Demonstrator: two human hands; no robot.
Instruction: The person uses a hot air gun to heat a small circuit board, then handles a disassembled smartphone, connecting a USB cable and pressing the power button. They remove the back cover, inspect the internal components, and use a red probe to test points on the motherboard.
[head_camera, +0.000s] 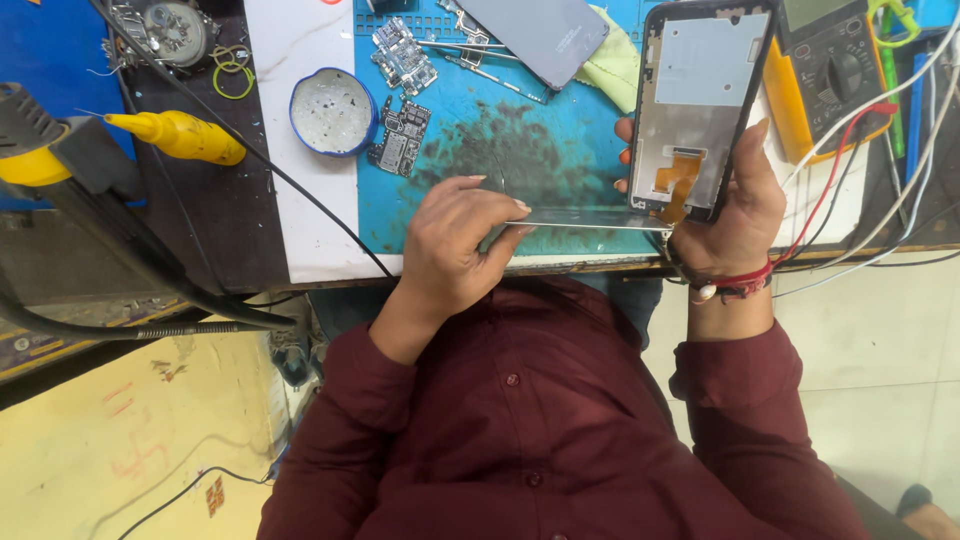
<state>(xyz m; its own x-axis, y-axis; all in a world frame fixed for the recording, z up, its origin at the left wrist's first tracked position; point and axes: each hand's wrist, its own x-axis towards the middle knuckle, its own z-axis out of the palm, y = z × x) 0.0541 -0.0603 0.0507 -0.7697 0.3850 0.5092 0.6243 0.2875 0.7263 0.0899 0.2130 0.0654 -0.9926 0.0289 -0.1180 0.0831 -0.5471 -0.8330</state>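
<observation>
i hold the opened phone frame (700, 105) upright in my right hand (735, 205), fingers wrapped round its edges. left hand (455, 240) fingers pinch metal tweezers (590, 220), tips at the orange flex cable (678, 180). next, i judge, a steady lift. circuit boards (402, 95), solder tin (333, 112) and multimeter (830, 70) crowd the desk (300, 230) beyond my fingers.

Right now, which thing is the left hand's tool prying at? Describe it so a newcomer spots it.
On the blue mat, look right to the right hand. It holds an opened phone frame upright: black rim, silver plate, orange flex ribbon, unlike the bare circuit boards lying flat.
</observation>
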